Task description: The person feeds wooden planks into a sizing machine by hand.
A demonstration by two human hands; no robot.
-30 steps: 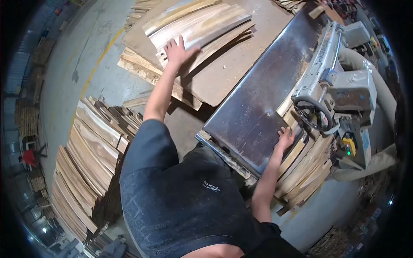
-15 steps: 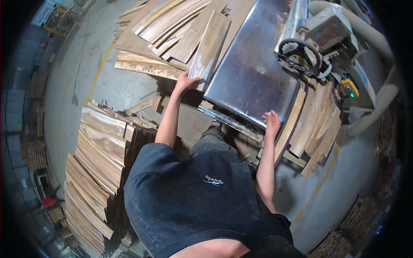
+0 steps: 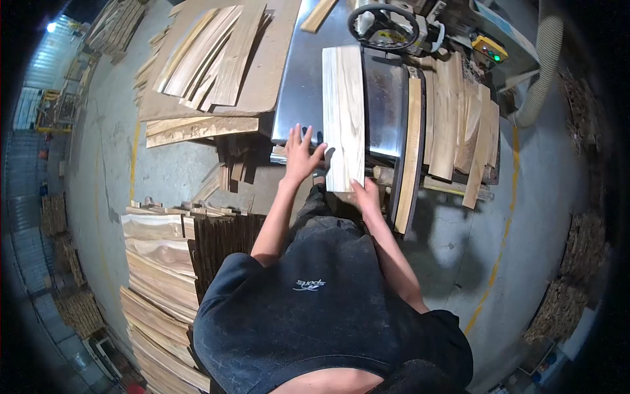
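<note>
A pale, streaked wooden board (image 3: 344, 118) lies lengthwise over the metal machine table (image 3: 295, 98), its near end jutting past the table's front edge. My right hand (image 3: 366, 196) grips that near end at its right corner, thumb on top. My left hand (image 3: 302, 157) is just left of the board with its fingers spread, holding nothing; its thumb points toward the board's edge. The far end of the board points toward a black handwheel (image 3: 383, 27) on the machine.
Left of the metal table, loose strips (image 3: 203, 59) lie on a brown panel (image 3: 275, 65). A tall stack of boards (image 3: 161, 262) stands at my left. More planks (image 3: 446, 118) rest right of the table, beside a long strip (image 3: 409, 151). A ribbed hose (image 3: 541, 72) hangs at the right.
The board has come from the left-hand pile onto the metal table. My right hand now holds its near end, and my left hand has let go and spread. The view has turned.
</note>
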